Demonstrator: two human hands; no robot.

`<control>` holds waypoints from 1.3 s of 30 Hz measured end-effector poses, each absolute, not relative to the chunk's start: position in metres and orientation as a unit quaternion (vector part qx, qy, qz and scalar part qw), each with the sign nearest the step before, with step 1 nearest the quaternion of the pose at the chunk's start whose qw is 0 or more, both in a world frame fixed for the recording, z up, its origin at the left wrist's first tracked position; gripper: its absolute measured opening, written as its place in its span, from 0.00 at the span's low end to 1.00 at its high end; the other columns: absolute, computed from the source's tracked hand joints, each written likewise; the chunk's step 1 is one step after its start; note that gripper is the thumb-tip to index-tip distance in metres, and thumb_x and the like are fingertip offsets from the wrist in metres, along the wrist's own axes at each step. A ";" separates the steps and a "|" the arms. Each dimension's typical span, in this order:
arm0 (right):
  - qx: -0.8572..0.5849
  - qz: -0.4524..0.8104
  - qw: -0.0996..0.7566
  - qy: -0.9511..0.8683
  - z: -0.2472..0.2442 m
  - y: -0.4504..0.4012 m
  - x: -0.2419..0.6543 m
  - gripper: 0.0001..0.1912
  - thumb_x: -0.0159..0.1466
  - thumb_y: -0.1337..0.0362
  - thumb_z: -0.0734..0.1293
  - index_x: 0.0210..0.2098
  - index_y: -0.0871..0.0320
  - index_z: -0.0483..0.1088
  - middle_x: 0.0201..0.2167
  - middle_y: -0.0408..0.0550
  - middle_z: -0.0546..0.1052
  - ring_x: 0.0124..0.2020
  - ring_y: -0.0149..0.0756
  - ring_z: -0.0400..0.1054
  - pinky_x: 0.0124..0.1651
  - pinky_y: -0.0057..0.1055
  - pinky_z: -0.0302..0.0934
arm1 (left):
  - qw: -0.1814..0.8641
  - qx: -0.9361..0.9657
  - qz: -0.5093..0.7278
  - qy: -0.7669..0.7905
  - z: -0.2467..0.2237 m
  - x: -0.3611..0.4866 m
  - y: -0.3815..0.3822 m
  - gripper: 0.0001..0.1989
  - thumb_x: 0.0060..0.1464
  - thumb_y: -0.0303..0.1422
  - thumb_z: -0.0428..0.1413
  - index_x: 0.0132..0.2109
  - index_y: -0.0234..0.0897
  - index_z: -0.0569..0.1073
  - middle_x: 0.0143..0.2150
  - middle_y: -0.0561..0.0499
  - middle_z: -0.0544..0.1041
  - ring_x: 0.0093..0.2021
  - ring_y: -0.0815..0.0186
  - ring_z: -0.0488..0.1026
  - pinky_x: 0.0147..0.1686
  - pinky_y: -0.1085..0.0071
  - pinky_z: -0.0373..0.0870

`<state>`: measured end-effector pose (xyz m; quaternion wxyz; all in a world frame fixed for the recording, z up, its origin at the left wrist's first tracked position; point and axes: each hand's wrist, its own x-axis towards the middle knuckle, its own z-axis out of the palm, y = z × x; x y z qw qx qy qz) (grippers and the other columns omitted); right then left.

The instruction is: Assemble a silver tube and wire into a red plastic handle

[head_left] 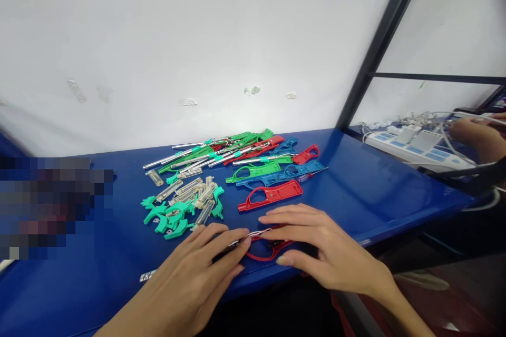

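Observation:
At the table's front edge lies a red utility lighter handle shell point(264, 258), its finger loop showing between my hands. My left hand point(197, 268) is closed over the loop end. Fingertips pinch there beside thin wires point(259, 233), and a metal tube end point(147, 276) sticks out past this hand. My right hand point(320, 247) presses on the shell's other end, fingers bent over it and thumb at its near side; it hides most of that end. Just beyond lies another red half shell point(271, 196).
Behind are blue half shells point(276, 175), a green half shell point(256, 170), a screwdriver point(310, 175) and metal lighter tubes point(190, 157). Teal triggers point(177, 217) and clear tanks point(190, 190) lie left. Right, another person's hand point(480, 134) is near power strips point(419, 145).

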<state>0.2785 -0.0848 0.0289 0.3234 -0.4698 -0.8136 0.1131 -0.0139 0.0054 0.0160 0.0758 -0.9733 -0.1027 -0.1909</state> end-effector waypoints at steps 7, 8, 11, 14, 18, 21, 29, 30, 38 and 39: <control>-0.461 0.125 0.327 -0.815 0.030 -0.086 0.278 0.17 0.77 0.55 0.71 0.61 0.54 0.81 0.58 0.45 0.86 0.60 0.41 0.77 0.68 0.37 0.66 | 0.092 -0.974 -0.184 -0.098 0.016 -0.012 0.006 0.22 0.80 0.26 0.44 0.74 0.38 0.68 0.70 0.51 0.77 0.64 0.53 0.75 0.64 0.49 0.78; -0.460 0.125 0.327 -0.816 0.030 -0.086 0.278 0.17 0.77 0.55 0.71 0.61 0.54 0.81 0.58 0.45 0.86 0.60 0.41 0.77 0.67 0.37 0.66 | 0.093 -0.974 -0.180 -0.100 0.016 -0.012 0.006 0.22 0.80 0.26 0.45 0.74 0.38 0.68 0.71 0.51 0.77 0.64 0.53 0.75 0.64 0.49 0.78; -0.454 0.133 0.328 -0.818 0.030 -0.085 0.278 0.17 0.77 0.57 0.71 0.61 0.55 0.81 0.58 0.45 0.86 0.57 0.40 0.76 0.65 0.37 0.67 | 0.086 -0.976 -0.173 -0.101 0.014 -0.013 0.006 0.23 0.80 0.27 0.46 0.75 0.40 0.67 0.72 0.50 0.75 0.65 0.53 0.74 0.66 0.47 0.77; -0.443 0.150 0.329 -0.820 0.031 -0.084 0.279 0.17 0.78 0.58 0.70 0.62 0.56 0.81 0.58 0.47 0.86 0.57 0.40 0.75 0.64 0.37 0.68 | 0.062 -0.979 -0.165 -0.105 0.014 -0.015 0.006 0.24 0.79 0.27 0.48 0.77 0.41 0.65 0.73 0.50 0.74 0.65 0.54 0.73 0.68 0.48 0.74; -0.432 0.178 0.336 -0.818 0.033 -0.084 0.281 0.16 0.78 0.60 0.70 0.61 0.55 0.81 0.58 0.46 0.86 0.56 0.40 0.74 0.63 0.38 0.69 | 0.026 -0.980 -0.164 -0.108 0.016 -0.015 0.006 0.24 0.79 0.27 0.49 0.76 0.42 0.67 0.72 0.49 0.75 0.66 0.56 0.73 0.69 0.52 0.75; -0.435 0.185 0.338 -0.814 0.034 -0.085 0.281 0.15 0.77 0.60 0.71 0.61 0.54 0.82 0.57 0.47 0.87 0.56 0.41 0.74 0.63 0.40 0.69 | 0.021 -0.980 -0.168 -0.104 0.018 -0.013 0.006 0.23 0.79 0.26 0.48 0.75 0.40 0.69 0.72 0.47 0.75 0.66 0.56 0.74 0.67 0.54 0.77; -0.432 0.198 0.340 -0.811 0.034 -0.084 0.281 0.14 0.77 0.60 0.71 0.58 0.54 0.83 0.55 0.48 0.87 0.55 0.42 0.73 0.62 0.40 0.69 | 0.015 -0.979 -0.172 -0.106 0.016 -0.015 0.006 0.25 0.78 0.25 0.49 0.76 0.42 0.67 0.72 0.49 0.75 0.66 0.57 0.75 0.69 0.53 0.75; -0.429 0.204 0.341 -0.811 0.034 -0.084 0.282 0.14 0.77 0.60 0.71 0.58 0.54 0.83 0.55 0.47 0.87 0.55 0.41 0.72 0.62 0.39 0.69 | 0.018 -0.980 -0.171 -0.104 0.016 -0.015 0.006 0.25 0.78 0.25 0.49 0.76 0.42 0.68 0.72 0.49 0.75 0.66 0.57 0.75 0.69 0.53 0.76; -0.449 0.217 0.325 -0.803 0.036 -0.088 0.282 0.16 0.77 0.60 0.71 0.63 0.51 0.79 0.53 0.44 0.86 0.56 0.40 0.71 0.63 0.37 0.67 | 0.028 -0.977 -0.188 -0.096 0.019 -0.015 0.006 0.23 0.79 0.26 0.47 0.74 0.41 0.70 0.69 0.49 0.79 0.64 0.57 0.76 0.67 0.55 0.78; -0.454 0.205 0.324 -0.804 0.035 -0.088 0.281 0.15 0.77 0.60 0.70 0.62 0.51 0.79 0.53 0.45 0.86 0.56 0.40 0.71 0.63 0.37 0.67 | 0.029 -0.977 -0.188 -0.097 0.020 -0.015 0.005 0.23 0.79 0.26 0.48 0.74 0.41 0.70 0.69 0.49 0.79 0.64 0.57 0.76 0.66 0.55 0.78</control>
